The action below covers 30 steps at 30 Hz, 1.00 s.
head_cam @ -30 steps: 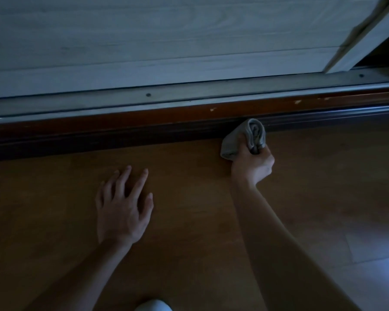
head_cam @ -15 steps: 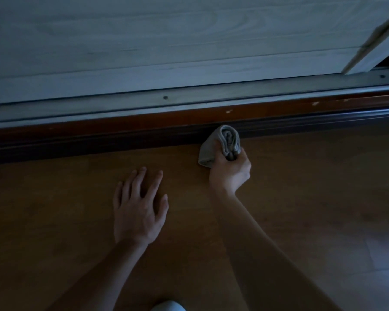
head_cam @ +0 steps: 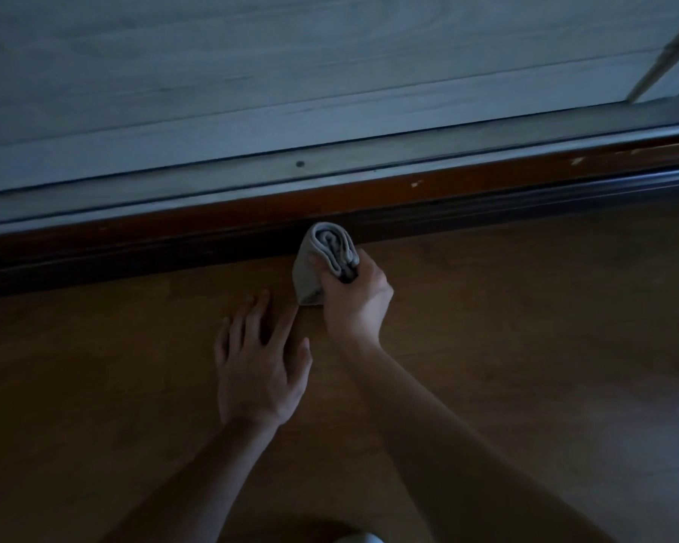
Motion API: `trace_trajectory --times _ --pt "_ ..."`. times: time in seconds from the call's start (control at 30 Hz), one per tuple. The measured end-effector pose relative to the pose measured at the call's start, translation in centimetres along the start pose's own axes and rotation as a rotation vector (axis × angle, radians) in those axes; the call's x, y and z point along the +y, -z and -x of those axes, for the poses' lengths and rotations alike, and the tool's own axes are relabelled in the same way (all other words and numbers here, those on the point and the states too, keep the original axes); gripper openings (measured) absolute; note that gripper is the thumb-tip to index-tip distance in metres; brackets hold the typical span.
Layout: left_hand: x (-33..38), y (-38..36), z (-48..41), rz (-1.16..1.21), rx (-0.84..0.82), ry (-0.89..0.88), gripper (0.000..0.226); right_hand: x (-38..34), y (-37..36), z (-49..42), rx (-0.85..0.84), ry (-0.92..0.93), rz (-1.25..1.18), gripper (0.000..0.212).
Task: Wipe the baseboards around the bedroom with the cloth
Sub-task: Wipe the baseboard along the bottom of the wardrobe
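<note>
While right hand (head_cam: 355, 303) presses cloth (head_cam: 322, 260) against baseboard (head_cam: 212, 244), floor (head_cam: 526, 307) lies open.

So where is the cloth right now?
Middle of the head view: the cloth is bunched in the right hand, pressed against the dark baseboard.

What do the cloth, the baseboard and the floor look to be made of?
Grey folded cloth: soft woven fabric, matte, judging by its rolled layers.
Dark reddish-brown baseboard: probably varnished wood, slightly glossy, with pale chips.
Brown floor: wood or laminate planks, satin; dim light leaves it open.
</note>
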<state>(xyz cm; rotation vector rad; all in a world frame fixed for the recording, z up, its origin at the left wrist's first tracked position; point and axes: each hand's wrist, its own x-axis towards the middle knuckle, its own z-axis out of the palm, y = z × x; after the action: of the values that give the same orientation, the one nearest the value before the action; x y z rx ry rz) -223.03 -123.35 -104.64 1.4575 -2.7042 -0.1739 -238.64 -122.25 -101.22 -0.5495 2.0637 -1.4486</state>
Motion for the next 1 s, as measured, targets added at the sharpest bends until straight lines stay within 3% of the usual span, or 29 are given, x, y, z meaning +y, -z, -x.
trace_trajectory --times 0.13,0.43,0.63,0.73,1.0 --pt "-0.1 -0.1 0.0 0.02 -0.005 0.007 0.058 -0.2 1.7 -0.7 -0.017 0.082 0.053 0.026" --pt "-0.2 -0.2 0.2 0.034 -0.017 0.009 0.06 1.6 8.5 -3.3 0.246 0.014 0.039 0.024" --pt "-0.2 -0.1 0.2 0.039 -0.02 0.016 0.059 1.0 7.4 -3.5 0.099 0.198 0.198 0.024" --pt "-0.1 0.0 0.2 0.053 -0.011 0.015 0.059 1.1 8.8 -4.3 0.116 0.233 0.225 0.023" --pt "0.3 0.1 0.3 0.039 -0.014 0.035 0.059 1.7 15.0 -6.0 0.27 0.114 0.194 0.031"
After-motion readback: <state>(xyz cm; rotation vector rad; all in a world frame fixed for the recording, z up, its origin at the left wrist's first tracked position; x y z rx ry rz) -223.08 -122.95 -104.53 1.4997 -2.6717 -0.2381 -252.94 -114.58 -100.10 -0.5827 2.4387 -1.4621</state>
